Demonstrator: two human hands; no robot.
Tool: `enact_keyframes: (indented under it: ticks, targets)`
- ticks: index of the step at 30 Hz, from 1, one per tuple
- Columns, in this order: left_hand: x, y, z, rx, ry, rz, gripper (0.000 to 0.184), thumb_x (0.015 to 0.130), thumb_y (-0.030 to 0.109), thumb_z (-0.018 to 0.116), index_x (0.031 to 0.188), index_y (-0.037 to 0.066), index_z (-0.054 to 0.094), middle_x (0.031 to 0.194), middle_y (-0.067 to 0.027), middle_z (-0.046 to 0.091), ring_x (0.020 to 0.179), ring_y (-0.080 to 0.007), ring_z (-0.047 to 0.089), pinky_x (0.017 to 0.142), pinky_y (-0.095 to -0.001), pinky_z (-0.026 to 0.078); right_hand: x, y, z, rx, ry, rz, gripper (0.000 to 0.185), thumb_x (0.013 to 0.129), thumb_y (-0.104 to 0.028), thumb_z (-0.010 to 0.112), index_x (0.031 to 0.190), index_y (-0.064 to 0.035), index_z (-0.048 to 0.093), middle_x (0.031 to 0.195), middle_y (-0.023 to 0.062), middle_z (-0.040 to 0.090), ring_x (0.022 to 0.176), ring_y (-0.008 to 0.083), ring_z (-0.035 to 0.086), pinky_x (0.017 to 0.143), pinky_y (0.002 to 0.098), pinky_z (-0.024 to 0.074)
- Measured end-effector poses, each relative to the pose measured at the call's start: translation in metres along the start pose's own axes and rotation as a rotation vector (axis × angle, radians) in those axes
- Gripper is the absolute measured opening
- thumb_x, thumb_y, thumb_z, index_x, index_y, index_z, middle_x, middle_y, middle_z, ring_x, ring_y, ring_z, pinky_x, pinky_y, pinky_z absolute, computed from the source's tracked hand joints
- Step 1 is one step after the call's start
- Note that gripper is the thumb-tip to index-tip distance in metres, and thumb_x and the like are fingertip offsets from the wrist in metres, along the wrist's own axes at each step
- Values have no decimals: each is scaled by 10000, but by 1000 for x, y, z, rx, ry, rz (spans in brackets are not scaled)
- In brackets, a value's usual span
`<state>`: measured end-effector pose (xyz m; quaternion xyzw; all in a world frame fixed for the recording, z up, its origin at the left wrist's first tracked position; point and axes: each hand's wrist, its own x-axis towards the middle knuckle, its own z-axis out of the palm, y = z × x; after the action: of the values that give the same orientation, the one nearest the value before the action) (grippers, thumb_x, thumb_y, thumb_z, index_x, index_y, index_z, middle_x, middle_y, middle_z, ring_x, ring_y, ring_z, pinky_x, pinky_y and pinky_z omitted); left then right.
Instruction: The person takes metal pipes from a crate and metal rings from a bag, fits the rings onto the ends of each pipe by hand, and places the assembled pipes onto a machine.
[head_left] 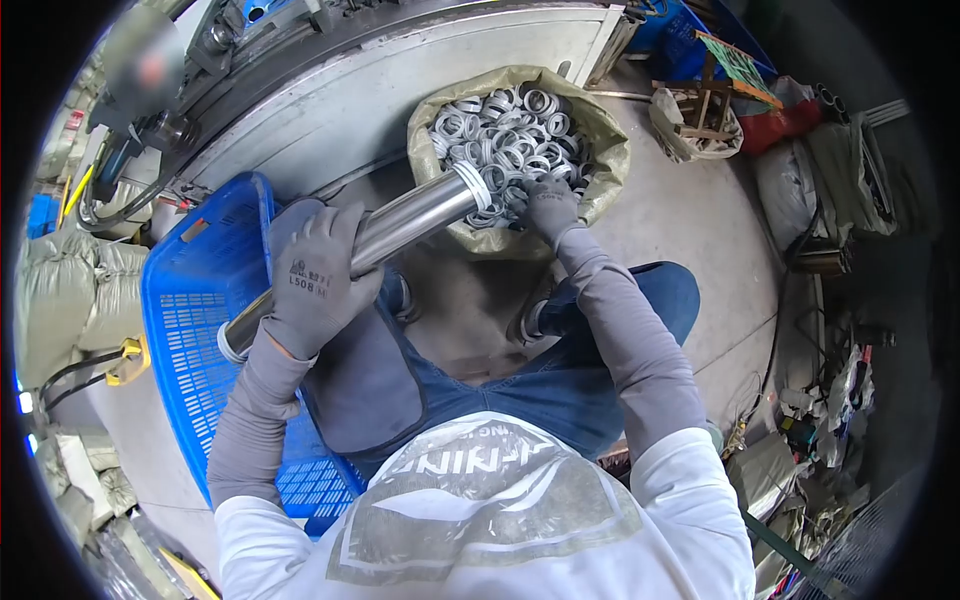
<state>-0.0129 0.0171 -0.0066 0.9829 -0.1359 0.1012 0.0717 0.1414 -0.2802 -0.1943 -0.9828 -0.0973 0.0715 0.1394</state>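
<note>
A shiny metal tube (pixel 415 222) slants across the view, with white rings (pixel 473 186) around its upper right end and a pale ring (pixel 229 343) at its lower left end. Wrapped round the tube's middle is my left hand (pixel 322 275), in a grey glove. My right hand (pixel 551 208), gloved too, reaches into the right side of an open sack (pixel 606 150) full of grey-white rings (pixel 510 140). Its fingertips are among the rings, and whether they grip one is hidden.
A blue plastic basket (pixel 185 300) stands at the left, beside a dark pad (pixel 365 390) over my left leg. Behind the sack runs a pale metal machine panel (pixel 350 90). A smaller sack with wooden pieces (pixel 700 125) lies at the upper right.
</note>
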Motion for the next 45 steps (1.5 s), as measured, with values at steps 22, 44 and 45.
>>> enact_keyframes:
  ticks: [22, 44, 45]
  targets:
    - [384, -138, -30, 673, 302, -135, 693, 841, 274, 748, 1445, 69, 478, 1328, -178, 621, 1255, -329, 593, 1055, -465, 480, -40, -40, -125, 1510, 29, 127, 378, 920, -133, 748, 1254, -5, 625, 1026, -6, 642, 889, 79, 602, 760, 220, 483]
    - [-90, -253, 62, 98, 270, -456, 409, 913, 175, 594, 1317, 114, 610, 1203, -158, 678, 1104, -355, 633, 970, -485, 505, -16, 0, -81, 1391, 55, 7, 345, 953, -117, 670, 1271, 10, 632, 1281, 129, 656, 1059, 200, 645, 868, 329, 534]
    - [-159, -274, 84, 113, 163, -611, 427, 915, 198, 589, 1334, 121, 607, 1218, -162, 672, 1136, -358, 623, 996, -486, 492, -10, 7, -73, 1548, -14, 13, 299, 942, -109, 707, 1207, 20, 659, 1288, 149, 659, 1062, 227, 661, 858, 349, 539]
